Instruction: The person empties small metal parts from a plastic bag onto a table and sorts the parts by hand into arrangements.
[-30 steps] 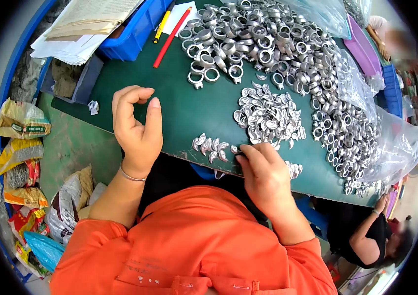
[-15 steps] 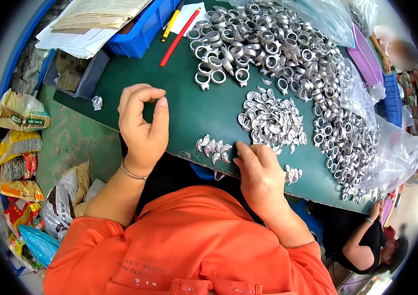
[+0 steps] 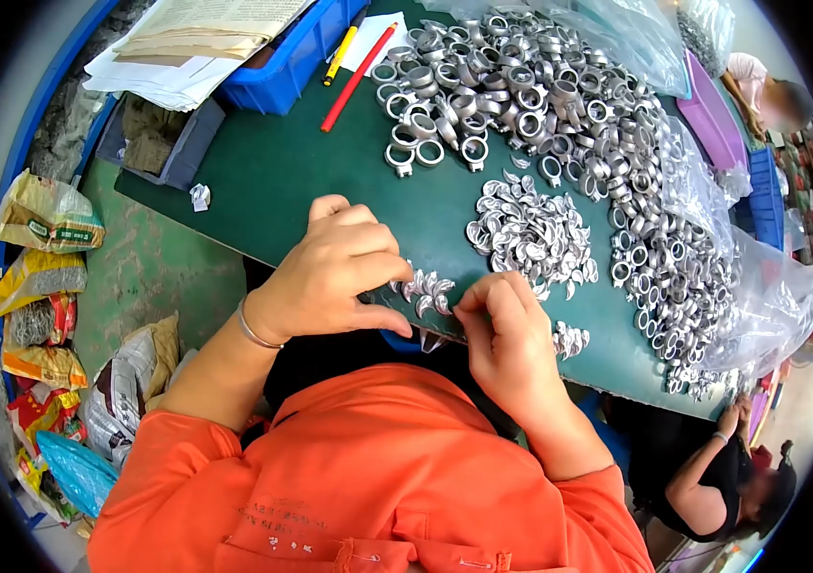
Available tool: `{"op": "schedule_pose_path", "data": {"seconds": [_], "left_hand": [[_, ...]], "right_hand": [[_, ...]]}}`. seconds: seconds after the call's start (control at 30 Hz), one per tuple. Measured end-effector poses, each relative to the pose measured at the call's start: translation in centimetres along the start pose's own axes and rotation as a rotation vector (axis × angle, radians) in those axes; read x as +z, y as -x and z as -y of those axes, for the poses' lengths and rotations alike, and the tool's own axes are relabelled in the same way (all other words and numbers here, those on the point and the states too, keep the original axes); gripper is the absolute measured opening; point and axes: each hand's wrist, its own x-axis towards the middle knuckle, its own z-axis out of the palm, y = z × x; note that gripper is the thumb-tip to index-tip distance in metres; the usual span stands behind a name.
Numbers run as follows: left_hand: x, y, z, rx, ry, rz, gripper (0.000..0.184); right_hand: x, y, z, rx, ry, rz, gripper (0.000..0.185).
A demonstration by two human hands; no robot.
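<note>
My left hand (image 3: 340, 272) is beside a small group of silvery, curved leaf-shaped metal pieces (image 3: 426, 290) near the table's front edge. Its fingers are bent, with a gap between thumb and forefinger, and nothing shows in it. On the right side of that group, my right hand (image 3: 512, 334) has thumb and forefinger pinched together; whatever lies between the tips is too small to make out. Beyond my right hand is a larger heap of the same leaf-shaped pieces (image 3: 531, 234). Another little cluster of pieces (image 3: 571, 340) sits just right of that hand.
A big pile of metal rings (image 3: 531, 91) covers the far and right parts of the green table (image 3: 263, 172). Clear plastic bags (image 3: 760, 306), a purple tray (image 3: 712, 110), a blue bin (image 3: 287, 72) and a red pen (image 3: 359, 78) lie around. Another person (image 3: 703, 468) sits at lower right.
My left hand has come down and right, from a raised position to the small group of leaf-shaped pieces. My right hand stays beside that group, its thumb now showing against the forefinger.
</note>
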Motion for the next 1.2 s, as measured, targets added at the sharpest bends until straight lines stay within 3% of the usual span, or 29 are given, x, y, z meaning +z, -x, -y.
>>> {"op": "schedule_pose_path", "data": {"seconds": [0.2,0.33,0.47,0.67,0.73,0.8,0.87,0.93,1.03,1.2], "left_hand": [[0.5,-0.1,-0.1,-0.004,-0.054,0.044,0.040],[0.5,0.0,0.0,-0.017,-0.049,0.041,0.039],[0.5,0.0,0.0,-0.017,-0.062,0.060,0.040],[0.3,-0.1,0.0,-0.010,-0.029,0.018,0.043],[0.1,-0.1,-0.1,-0.015,-0.028,0.023,0.043],[0.1,-0.3,-0.2,-0.005,-0.016,0.026,0.043],[0.1,-0.4,-0.3,-0.014,-0.038,0.035,0.042],[0.1,-0.4,-0.4,-0.012,-0.043,0.033,0.043],[0.2,-0.2,-0.2,-0.012,-0.049,0.028,0.043],[0.3,-0.4,-0.3,-0.001,-0.060,0.025,0.044]], "right_hand": [[2.2,-1.3,0.5,-0.156,-0.086,-0.150,0.023],[-0.7,-0.9,-1.9,-0.099,0.156,-0.303,0.021],[-1.2,-1.0,-2.9,-0.124,0.392,-0.217,0.019],[-1.6,-1.2,-3.0,-0.175,0.345,-0.286,0.022],[-2.5,-0.6,-2.4,-0.208,0.304,-0.160,0.020],[-3.2,-0.2,-1.6,-0.223,0.344,0.140,0.015],[-2.2,-0.1,-1.5,-0.256,0.332,0.204,0.015],[-1.4,-0.4,-1.9,-0.323,0.238,-0.020,0.023],[-1.4,0.0,-2.4,-0.260,0.229,-0.275,0.030],[0.8,0.4,-1.1,-0.074,0.277,-0.201,0.016]]}}
